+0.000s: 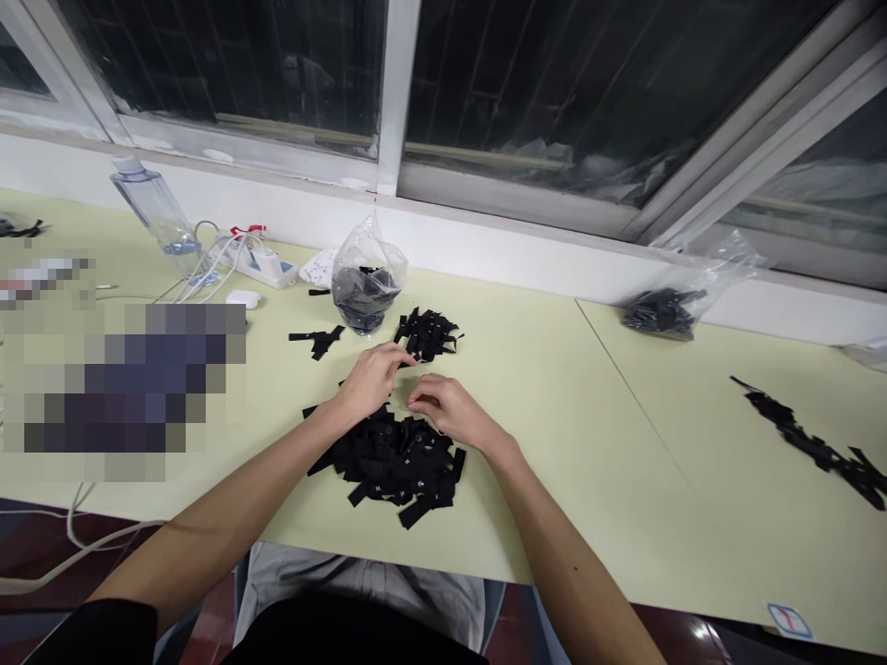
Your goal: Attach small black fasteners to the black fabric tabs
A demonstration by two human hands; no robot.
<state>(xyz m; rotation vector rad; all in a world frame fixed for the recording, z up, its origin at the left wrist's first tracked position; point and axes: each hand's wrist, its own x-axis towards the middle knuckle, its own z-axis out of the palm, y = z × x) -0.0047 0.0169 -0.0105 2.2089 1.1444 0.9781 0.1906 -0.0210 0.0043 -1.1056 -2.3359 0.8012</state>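
A large heap of black fabric strips [394, 462], a few with small white marks, lies on the table near its front edge. Behind it sits a smaller pile of black strips [431, 334]. Between the two, my left hand [375, 377] has its fingers drawn together beside the small pile; what they hold, if anything, is too small to tell. My right hand [443, 406] is just to the right, over the back edge of the large heap, fingers curled in a pinch. Its fingertips are close to the left hand without visibly touching it.
Behind the piles on the pale table [554, 443] stands a clear bag of black pieces [367, 291]. Another bag [665, 309] and a row of strips [810, 443] lie right. Left are loose strips [319, 342], a bottle [156, 212], a power strip [263, 263] and cables.
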